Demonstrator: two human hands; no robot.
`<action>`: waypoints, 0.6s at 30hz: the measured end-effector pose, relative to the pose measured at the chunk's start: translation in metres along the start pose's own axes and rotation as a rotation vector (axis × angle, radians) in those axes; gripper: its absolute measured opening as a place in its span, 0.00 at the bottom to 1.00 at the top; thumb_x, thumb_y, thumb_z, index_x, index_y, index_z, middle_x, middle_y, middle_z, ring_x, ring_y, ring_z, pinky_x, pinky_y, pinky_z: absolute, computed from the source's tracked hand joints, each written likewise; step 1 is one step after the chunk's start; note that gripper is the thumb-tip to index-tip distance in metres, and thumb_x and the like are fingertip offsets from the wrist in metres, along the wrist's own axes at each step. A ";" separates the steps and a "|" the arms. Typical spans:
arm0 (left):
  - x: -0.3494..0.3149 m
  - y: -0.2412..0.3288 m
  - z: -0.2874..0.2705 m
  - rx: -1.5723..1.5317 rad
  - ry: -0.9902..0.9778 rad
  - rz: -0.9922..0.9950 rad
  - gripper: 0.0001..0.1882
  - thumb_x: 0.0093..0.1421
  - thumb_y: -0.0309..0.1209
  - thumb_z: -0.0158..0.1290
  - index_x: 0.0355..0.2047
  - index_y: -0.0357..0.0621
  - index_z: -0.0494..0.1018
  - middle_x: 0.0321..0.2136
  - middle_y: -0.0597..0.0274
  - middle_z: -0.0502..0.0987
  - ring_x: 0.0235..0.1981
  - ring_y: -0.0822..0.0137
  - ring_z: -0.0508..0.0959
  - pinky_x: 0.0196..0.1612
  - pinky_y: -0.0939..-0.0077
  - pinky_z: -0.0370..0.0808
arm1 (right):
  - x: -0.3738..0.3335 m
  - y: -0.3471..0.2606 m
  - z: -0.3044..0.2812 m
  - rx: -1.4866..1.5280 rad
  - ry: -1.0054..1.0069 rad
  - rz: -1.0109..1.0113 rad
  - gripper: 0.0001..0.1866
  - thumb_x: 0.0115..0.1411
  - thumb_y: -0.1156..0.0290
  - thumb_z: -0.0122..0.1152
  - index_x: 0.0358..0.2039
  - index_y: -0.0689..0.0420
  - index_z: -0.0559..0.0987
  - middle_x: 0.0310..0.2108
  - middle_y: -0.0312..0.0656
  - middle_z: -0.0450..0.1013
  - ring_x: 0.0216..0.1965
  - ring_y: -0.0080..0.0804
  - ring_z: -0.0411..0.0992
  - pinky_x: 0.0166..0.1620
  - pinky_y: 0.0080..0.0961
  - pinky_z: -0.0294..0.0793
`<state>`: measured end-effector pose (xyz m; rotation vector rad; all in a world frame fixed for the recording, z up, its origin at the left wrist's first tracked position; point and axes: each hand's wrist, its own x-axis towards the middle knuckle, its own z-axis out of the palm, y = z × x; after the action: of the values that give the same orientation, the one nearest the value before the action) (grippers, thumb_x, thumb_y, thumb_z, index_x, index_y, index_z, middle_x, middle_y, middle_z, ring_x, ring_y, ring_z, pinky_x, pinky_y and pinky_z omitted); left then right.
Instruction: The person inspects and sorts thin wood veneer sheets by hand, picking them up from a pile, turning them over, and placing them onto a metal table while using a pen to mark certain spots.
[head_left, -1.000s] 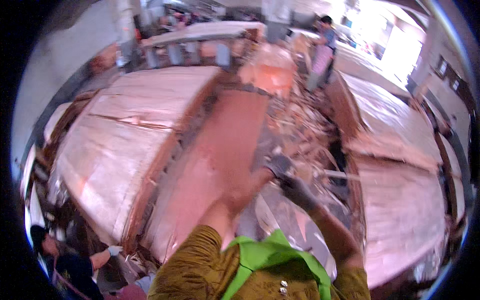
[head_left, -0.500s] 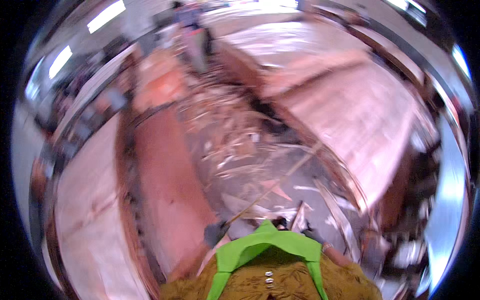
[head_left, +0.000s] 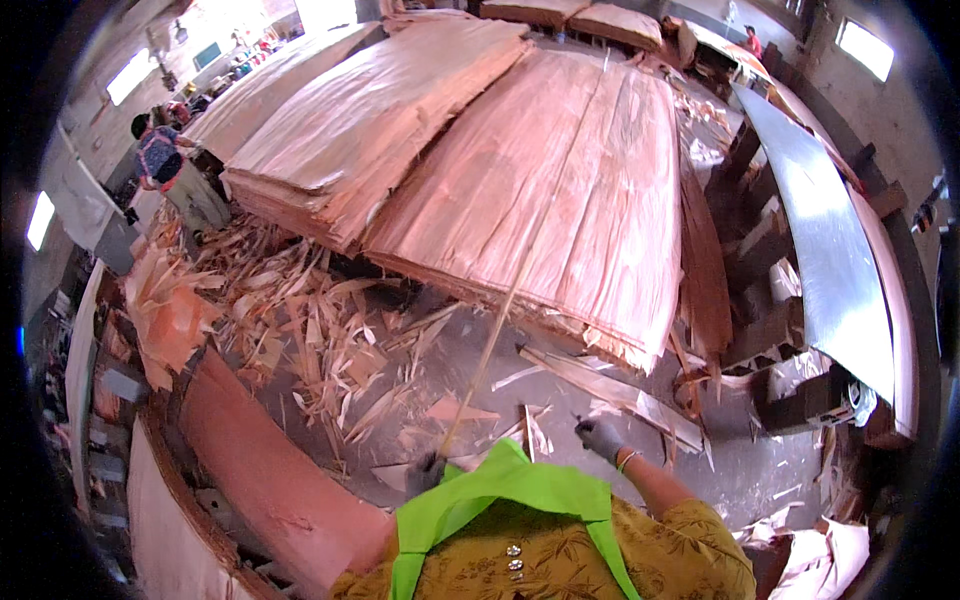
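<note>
My left hand [head_left: 425, 474], in a dark grey glove, is closed around the near end of a long thin wooden stick [head_left: 487, 358]. The stick reaches away from me over a wide stack of pinkish wood veneer sheets [head_left: 545, 205]. My right hand [head_left: 603, 440], in a paler grey glove, is held out to the right above the floor with its fingers curled. A small dark tip pokes out at its fingers; what it belongs to is too small to make out. Near that hand lie a torn veneer strip [head_left: 620, 393] and smaller scraps.
Another veneer stack [head_left: 370, 110] adjoins at the left. Veneer scraps [head_left: 335, 360] litter the grey floor. A reddish sheet [head_left: 265, 465] lies at my left. A shiny metal sheet [head_left: 825, 240] rests on blocks at the right. A person [head_left: 175, 175] stands far left.
My view has swung right, bringing the large veneer stack in front of me. My right hand now extends farther from my body. The stick stays in my left hand, now pointing over the stack.
</note>
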<state>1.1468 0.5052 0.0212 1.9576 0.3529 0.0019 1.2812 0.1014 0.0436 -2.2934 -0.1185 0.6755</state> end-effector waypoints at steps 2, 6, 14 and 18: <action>0.055 0.011 0.005 0.048 0.021 0.178 0.10 0.57 0.33 0.50 0.34 0.38 0.74 0.16 0.59 0.68 0.18 0.72 0.67 0.23 0.72 0.66 | 0.012 -0.003 -0.018 0.100 0.099 0.035 0.15 0.57 0.63 0.54 0.24 0.64 0.76 0.14 0.40 0.70 0.16 0.25 0.70 0.22 0.27 0.70; 0.152 0.094 0.012 -0.064 -0.053 -0.106 0.10 0.56 0.32 0.50 0.31 0.35 0.73 0.15 0.53 0.68 0.18 0.68 0.68 0.23 0.69 0.66 | 0.041 -0.001 -0.030 0.246 0.158 0.262 0.15 0.58 0.63 0.54 0.27 0.64 0.75 0.17 0.40 0.71 0.18 0.24 0.70 0.24 0.26 0.70; 0.410 0.132 0.054 0.174 -0.121 0.228 0.13 0.56 0.33 0.50 0.37 0.38 0.72 0.18 0.53 0.71 0.19 0.63 0.71 0.24 0.65 0.68 | 0.096 -0.003 -0.020 0.307 0.195 0.567 0.16 0.57 0.61 0.55 0.29 0.64 0.77 0.17 0.43 0.73 0.20 0.27 0.72 0.26 0.29 0.70; 0.497 0.117 0.084 0.019 -0.286 -0.080 0.14 0.55 0.32 0.49 0.39 0.37 0.72 0.18 0.54 0.71 0.19 0.64 0.71 0.24 0.68 0.68 | 0.128 0.001 -0.036 0.290 0.171 0.662 0.13 0.53 0.64 0.57 0.29 0.62 0.77 0.19 0.44 0.74 0.21 0.29 0.73 0.27 0.29 0.70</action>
<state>1.6643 0.5101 0.0121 1.9285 0.2424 -0.3315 1.4092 0.1134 0.0088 -2.0790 0.7981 0.7508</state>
